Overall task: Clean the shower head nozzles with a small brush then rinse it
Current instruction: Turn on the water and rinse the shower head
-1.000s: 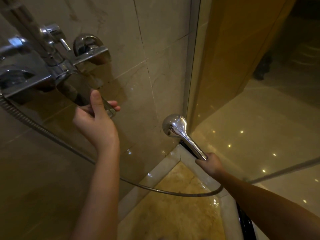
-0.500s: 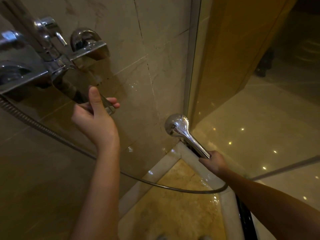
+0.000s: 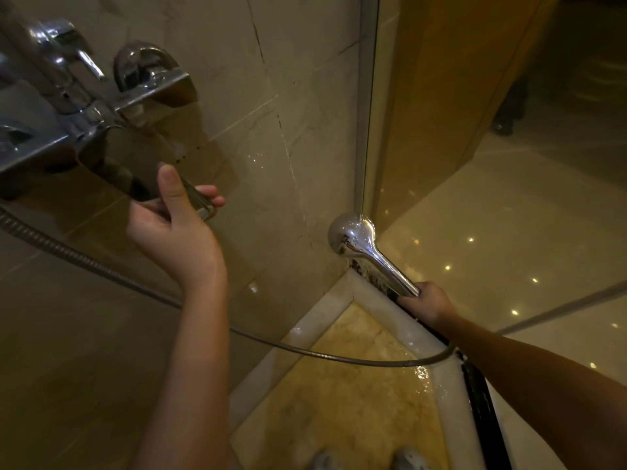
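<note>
Left hand [image 3: 176, 232], up and left of the shower head [image 3: 351, 237]: my fingers curl under the flat lever [image 3: 129, 167] of the mixer tap [image 3: 84, 117], thumb raised against its near side, gripping it. Metal hose [image 3: 339, 356]: runs from beneath the mixer tap, sags below the shower head and loops up to its handle base. Right hand [image 3: 427, 303], down and right of the shower head: closed round the lower end of its chrome handle. Shower head: held low, near the corner where the tiled wall [image 3: 220, 79] meets the glass panel [image 3: 441, 164]; I see its domed back, the nozzle face hidden. Shower floor [image 3: 339, 401], below the shower head: yellow stone, wet.
</note>
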Motion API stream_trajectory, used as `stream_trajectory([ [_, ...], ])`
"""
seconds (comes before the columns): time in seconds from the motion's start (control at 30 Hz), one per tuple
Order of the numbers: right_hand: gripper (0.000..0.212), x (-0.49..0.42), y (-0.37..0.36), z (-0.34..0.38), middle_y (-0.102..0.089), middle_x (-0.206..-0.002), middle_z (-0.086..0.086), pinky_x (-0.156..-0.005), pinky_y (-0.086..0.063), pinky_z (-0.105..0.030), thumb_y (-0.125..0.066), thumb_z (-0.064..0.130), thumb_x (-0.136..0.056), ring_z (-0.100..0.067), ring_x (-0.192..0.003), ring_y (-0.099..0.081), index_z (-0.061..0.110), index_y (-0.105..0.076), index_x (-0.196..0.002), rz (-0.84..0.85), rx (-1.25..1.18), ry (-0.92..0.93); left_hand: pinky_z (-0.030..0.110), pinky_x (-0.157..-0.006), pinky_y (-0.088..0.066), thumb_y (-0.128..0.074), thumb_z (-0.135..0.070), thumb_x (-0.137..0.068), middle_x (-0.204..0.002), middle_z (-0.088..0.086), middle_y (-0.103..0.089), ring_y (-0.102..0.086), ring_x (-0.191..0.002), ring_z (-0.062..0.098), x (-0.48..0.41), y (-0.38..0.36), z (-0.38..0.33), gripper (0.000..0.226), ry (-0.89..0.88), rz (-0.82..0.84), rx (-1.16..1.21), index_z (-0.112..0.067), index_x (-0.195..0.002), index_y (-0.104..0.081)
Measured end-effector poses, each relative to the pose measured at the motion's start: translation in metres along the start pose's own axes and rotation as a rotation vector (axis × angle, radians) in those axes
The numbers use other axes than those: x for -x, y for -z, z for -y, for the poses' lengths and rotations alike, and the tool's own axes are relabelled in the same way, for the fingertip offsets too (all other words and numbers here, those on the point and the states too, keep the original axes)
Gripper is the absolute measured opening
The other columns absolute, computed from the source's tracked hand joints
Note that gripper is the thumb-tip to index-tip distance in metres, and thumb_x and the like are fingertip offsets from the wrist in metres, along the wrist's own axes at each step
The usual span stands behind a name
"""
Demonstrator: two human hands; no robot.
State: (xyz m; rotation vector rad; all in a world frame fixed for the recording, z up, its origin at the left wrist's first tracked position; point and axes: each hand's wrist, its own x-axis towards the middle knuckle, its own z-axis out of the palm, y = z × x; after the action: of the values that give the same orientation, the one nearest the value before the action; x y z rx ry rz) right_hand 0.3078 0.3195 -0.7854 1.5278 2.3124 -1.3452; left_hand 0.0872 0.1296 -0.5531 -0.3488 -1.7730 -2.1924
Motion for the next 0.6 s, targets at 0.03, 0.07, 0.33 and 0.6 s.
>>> stream_trajectory([
  [0.03, 0.024, 0.001, 0.000, 0.000, -0.071, -0.080, -0.022, -0.062, -0.055, -0.040, -0.068, 0.024, -0.077, -0.027, -0.064, -0.063, 0.001, -0.069, -0.083, 0.005, 0.001, -0.003, 0.029, -0.057, -0.057, -0.049, -0.024, -0.095, -0.056, -0.009, -0.066, -0.065, -0.054, 0.007, 0.000, 0.000, 0.000, 0.012, 0.004, 0.001, 0.001, -0.021, -0.084, -0.047],
  [0.07, 0.024, 0.001, 0.001, 0.001, -0.071, -0.081, -0.022, -0.062, -0.055, -0.040, -0.068, 0.024, -0.078, -0.029, -0.066, -0.065, 0.001, -0.068, -0.083, 0.008, 0.002, -0.002, 0.029, -0.056, -0.057, -0.049, -0.023, -0.095, -0.056, -0.010, -0.066, -0.065, -0.053, 0.007, -0.001, 0.000, 0.000, 0.012, 0.005, 0.001, 0.002, -0.021, -0.084, -0.047],
  [0.33, 0.013, 0.004, 0.008, 0.011, -0.069, -0.076, -0.017, -0.067, -0.056, -0.041, -0.069, 0.021, -0.080, -0.031, -0.070, -0.067, 0.016, -0.062, -0.070, 0.019, 0.037, 0.041, 0.026, -0.053, -0.054, -0.049, -0.024, -0.095, -0.056, -0.006, -0.065, -0.065, -0.051, 0.009, -0.002, 0.002, 0.002, 0.011, -0.020, 0.020, -0.003, -0.020, -0.084, -0.049],
  [0.6, 0.014, 0.000, 0.015, 0.016, -0.070, -0.081, -0.015, -0.070, -0.055, -0.040, -0.067, 0.023, -0.081, -0.028, -0.074, -0.066, 0.011, -0.070, -0.088, 0.036, 0.117, 0.068, 0.028, -0.052, -0.054, -0.049, -0.026, -0.095, -0.059, -0.003, -0.064, -0.064, -0.050, 0.010, 0.000, 0.002, 0.002, 0.012, -0.008, 0.012, -0.009, -0.021, -0.084, -0.049],
])
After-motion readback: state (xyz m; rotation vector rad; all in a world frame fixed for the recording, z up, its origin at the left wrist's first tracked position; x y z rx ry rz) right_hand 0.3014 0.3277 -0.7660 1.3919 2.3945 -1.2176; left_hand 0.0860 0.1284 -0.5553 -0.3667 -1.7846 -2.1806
